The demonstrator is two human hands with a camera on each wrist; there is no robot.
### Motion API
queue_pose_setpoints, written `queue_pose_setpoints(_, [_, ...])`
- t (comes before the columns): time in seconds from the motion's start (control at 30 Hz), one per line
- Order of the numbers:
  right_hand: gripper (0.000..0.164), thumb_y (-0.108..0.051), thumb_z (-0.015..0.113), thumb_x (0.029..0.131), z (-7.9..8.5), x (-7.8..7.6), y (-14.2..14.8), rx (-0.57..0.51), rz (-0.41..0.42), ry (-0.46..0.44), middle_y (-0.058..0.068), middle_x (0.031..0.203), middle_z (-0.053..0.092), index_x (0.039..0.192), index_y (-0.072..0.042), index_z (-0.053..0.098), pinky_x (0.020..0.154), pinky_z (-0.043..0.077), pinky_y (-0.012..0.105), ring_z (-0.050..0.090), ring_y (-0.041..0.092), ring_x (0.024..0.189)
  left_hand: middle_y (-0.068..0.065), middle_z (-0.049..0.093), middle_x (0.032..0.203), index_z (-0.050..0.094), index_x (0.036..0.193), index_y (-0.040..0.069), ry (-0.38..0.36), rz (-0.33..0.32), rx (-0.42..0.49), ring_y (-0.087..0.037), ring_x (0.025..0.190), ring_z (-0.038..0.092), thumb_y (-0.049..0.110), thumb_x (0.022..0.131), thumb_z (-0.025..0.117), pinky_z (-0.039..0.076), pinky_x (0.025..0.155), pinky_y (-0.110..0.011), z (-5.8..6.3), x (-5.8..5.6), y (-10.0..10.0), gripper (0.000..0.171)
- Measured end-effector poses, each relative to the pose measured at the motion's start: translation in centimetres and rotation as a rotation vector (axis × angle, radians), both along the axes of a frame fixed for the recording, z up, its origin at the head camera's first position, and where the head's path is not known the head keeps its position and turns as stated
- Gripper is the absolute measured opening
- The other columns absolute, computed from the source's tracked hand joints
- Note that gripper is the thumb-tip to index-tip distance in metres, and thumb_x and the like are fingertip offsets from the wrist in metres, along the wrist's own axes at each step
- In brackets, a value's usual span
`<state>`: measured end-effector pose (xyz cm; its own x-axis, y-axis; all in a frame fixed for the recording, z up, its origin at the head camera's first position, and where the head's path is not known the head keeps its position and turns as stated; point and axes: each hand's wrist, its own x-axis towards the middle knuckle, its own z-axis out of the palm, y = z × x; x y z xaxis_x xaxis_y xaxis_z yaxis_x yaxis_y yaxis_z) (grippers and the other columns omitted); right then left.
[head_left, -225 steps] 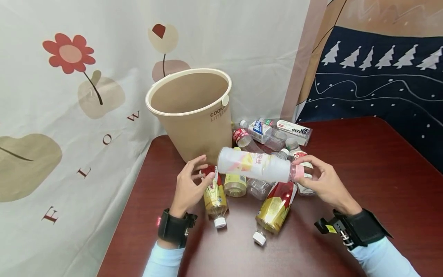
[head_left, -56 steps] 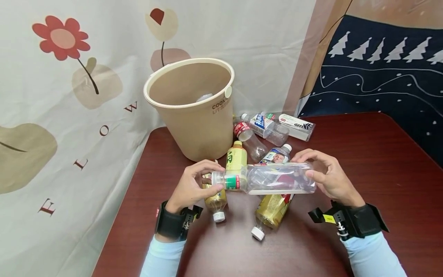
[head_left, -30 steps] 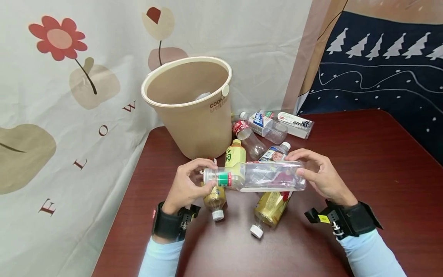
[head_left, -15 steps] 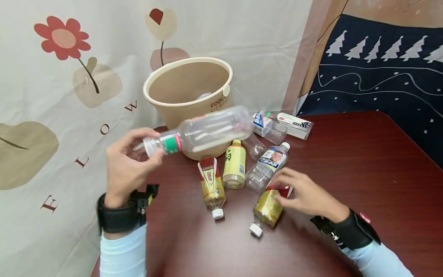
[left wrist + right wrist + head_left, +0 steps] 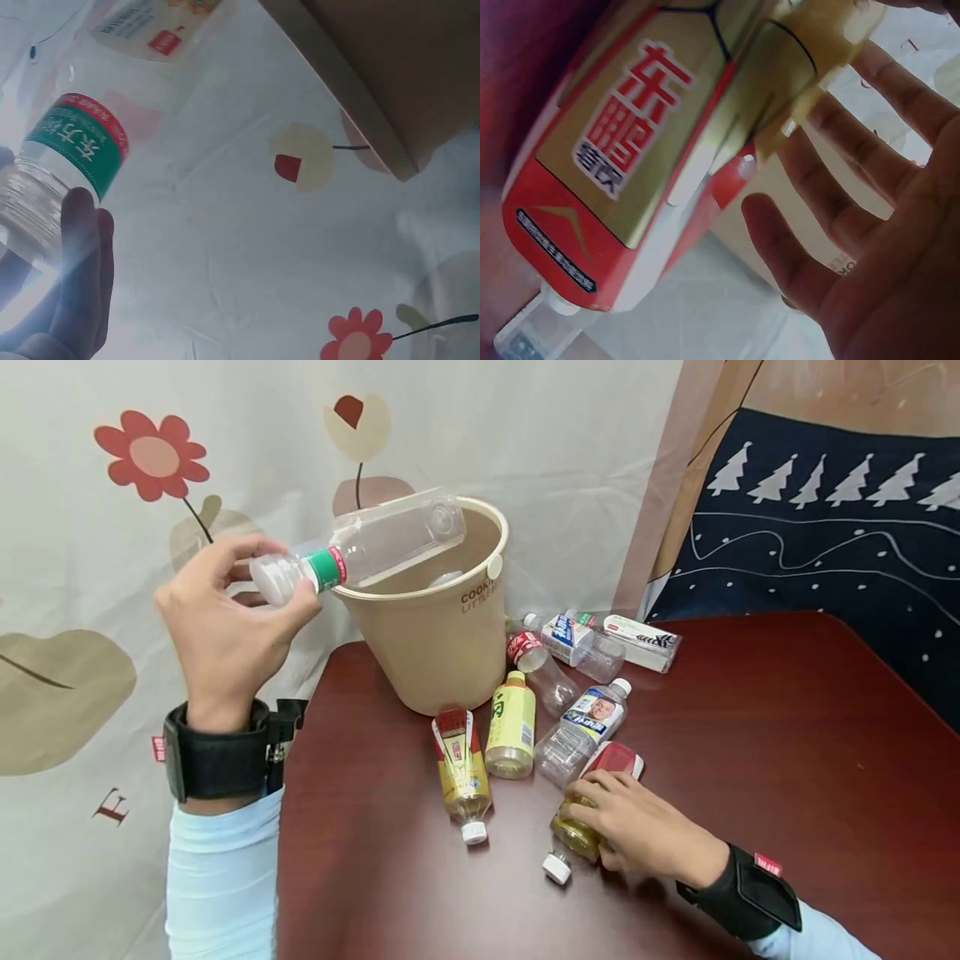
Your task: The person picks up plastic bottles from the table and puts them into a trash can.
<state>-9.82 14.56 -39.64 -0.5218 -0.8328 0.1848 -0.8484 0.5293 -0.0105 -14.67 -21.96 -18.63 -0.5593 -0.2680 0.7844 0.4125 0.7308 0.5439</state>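
My left hand (image 5: 232, 618) grips a clear plastic bottle (image 5: 397, 539) by its neck end, beside a green-and-red band. The bottle's base hangs over the mouth of the beige bucket (image 5: 427, 652). In the left wrist view, the fingers (image 5: 79, 277) lie along the bottle neck (image 5: 75, 142). On the table, my right hand (image 5: 637, 827) curls over a gold-and-red drink bottle (image 5: 618, 762), whose white cap points toward me. The right wrist view shows that bottle (image 5: 637, 142) close up, with several fingers (image 5: 795, 247) spread beside it; the thumb is mostly cut off.
Several bottles lie beside the bucket: another gold-and-red one (image 5: 461, 768), a yellow one (image 5: 512, 727), a clear one with a face label (image 5: 585, 731) and a red-labelled one (image 5: 547, 672). A white-labelled box-shaped item (image 5: 641, 642) lies behind. Something translucent (image 5: 446, 578) is inside the bucket.
Both hands held the clear bottle a second ago. The right hand let go and moved down to the gold-and-red bottle; the left carried the clear one up and left to the bucket's mouth.
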Motion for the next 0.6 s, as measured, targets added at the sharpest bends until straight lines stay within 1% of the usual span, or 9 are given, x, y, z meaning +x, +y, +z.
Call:
queue_pose_setpoints(0.07, [0.057, -0.017, 0.084, 0.062, -0.4, 0.1, 0.1, -0.005, 0.005, 0.0, 0.004, 0.118, 0.063, 0.116, -0.02, 0.065, 0.093, 0.05, 0.049, 0.057, 0.028, 0.11, 0.006, 0.07, 0.088, 0.076, 0.097, 0.006, 0.018, 0.046, -0.057, 0.009, 0.073, 0.053, 0.028, 0.07, 0.078, 0.044, 0.067, -0.001, 0.1, -0.8, 0.1, 0.035])
queue_pose_setpoints(0.13, [0.062, -0.016, 0.084, 0.06, -0.8, 0.1, 0.2, -0.021, 0.004, 0.002, 0.004, 0.12, 0.063, 0.119, -0.021, 0.064, 0.093, 0.05, 0.05, 0.056, 0.028, 0.112, -0.002, 0.072, 0.09, 0.075, 0.098, 0.005, 0.028, 0.078, -0.107, 0.012, 0.074, 0.048, 0.031, 0.07, 0.077, 0.039, 0.074, -0.004, 0.3, -1.6, 0.2, 0.038])
queue_pose_setpoints(0.2, [0.065, -0.014, 0.084, 0.059, -1.1, 0.1, 0.3, -0.038, -0.003, 0.001, 0.003, 0.122, 0.062, 0.12, -0.022, 0.064, 0.093, 0.05, 0.05, 0.056, 0.028, 0.113, -0.011, 0.073, 0.093, 0.075, 0.099, 0.004, 0.022, 0.093, -0.148, 0.014, 0.074, 0.042, 0.033, 0.071, 0.075, 0.037, 0.082, -0.014, 0.6, -2.4, 0.3, 0.04])
queue_pose_setpoints(0.27, [0.067, -0.014, 0.084, 0.059, -1.3, 0.1, 0.4, -0.05, -0.015, -0.01, 0.003, 0.123, 0.062, 0.122, -0.023, 0.063, 0.092, 0.05, 0.051, 0.056, 0.028, 0.114, -0.013, 0.073, 0.095, 0.075, 0.101, 0.004, 0.0, 0.099, -0.175, 0.013, 0.075, 0.039, 0.032, 0.071, 0.073, 0.034, 0.085, -0.025, 1.0, -3.0, 0.2, 0.041])
queue_pose_setpoints(0.33, [0.067, -0.015, 0.085, 0.06, -1.5, 0.1, 0.5, -0.056, -0.025, -0.023, 0.003, 0.125, 0.061, 0.123, -0.024, 0.062, 0.092, 0.049, 0.052, 0.055, 0.028, 0.115, -0.014, 0.073, 0.098, 0.075, 0.103, 0.005, -0.025, 0.104, -0.204, 0.004, 0.078, 0.046, 0.031, 0.071, 0.072, 0.032, 0.086, -0.033, 1.4, -3.5, 0.2, 0.042])
queue_pose_setpoints(0.4, [0.067, -0.017, 0.085, 0.061, -1.7, 0.1, 0.6, -0.061, -0.033, -0.034, 0.003, 0.126, 0.061, 0.124, -0.025, 0.062, 0.091, 0.049, 0.052, 0.055, 0.028, 0.115, -0.015, 0.074, 0.098, 0.075, 0.104, 0.005, -0.04, 0.104, -0.222, -0.009, 0.081, 0.053, 0.03, 0.07, 0.071, 0.032, 0.086, -0.035, 1.9, -3.8, 0.2, 0.042])
queue_pose_setpoints(0.47, [0.067, -0.017, 0.086, 0.062, -1.8, 0.0, 0.7, -0.063, -0.038, -0.045, 0.003, 0.127, 0.061, 0.125, -0.025, 0.062, 0.092, 0.048, 0.052, 0.055, 0.028, 0.116, -0.016, 0.074, 0.1, 0.076, 0.105, 0.006, -0.048, 0.101, -0.236, -0.022, 0.085, 0.056, 0.029, 0.07, 0.071, 0.033, 0.086, -0.037, 2.2, -4.0, 0.4, 0.042])
queue_pose_setpoints(0.5, [0.067, -0.018, 0.086, 0.062, -1.8, 0.0, 0.8, -0.064, -0.039, -0.046, 0.003, 0.127, 0.061, 0.125, -0.025, 0.062, 0.092, 0.048, 0.052, 0.055, 0.028, 0.116, -0.016, 0.074, 0.1, 0.076, 0.104, 0.006, -0.052, 0.097, -0.238, -0.027, 0.087, 0.057, 0.029, 0.07, 0.071, 0.034, 0.086, -0.037, 2.3, -4.0, 0.5, 0.042])
queue_pose_setpoints(0.6, [0.067, -0.018, 0.085, 0.062, -1.9, 0.0, 0.9, -0.067, -0.044, -0.049, 0.003, 0.127, 0.061, 0.125, -0.025, 0.062, 0.093, 0.047, 0.052, 0.054, 0.027, 0.116, -0.017, 0.073, 0.099, 0.075, 0.104, 0.005, -0.06, 0.088, -0.234, -0.017, 0.083, 0.051, 0.029, 0.071, 0.071, 0.035, 0.086, -0.034, 2.6, -4.1, 0.9, 0.041])
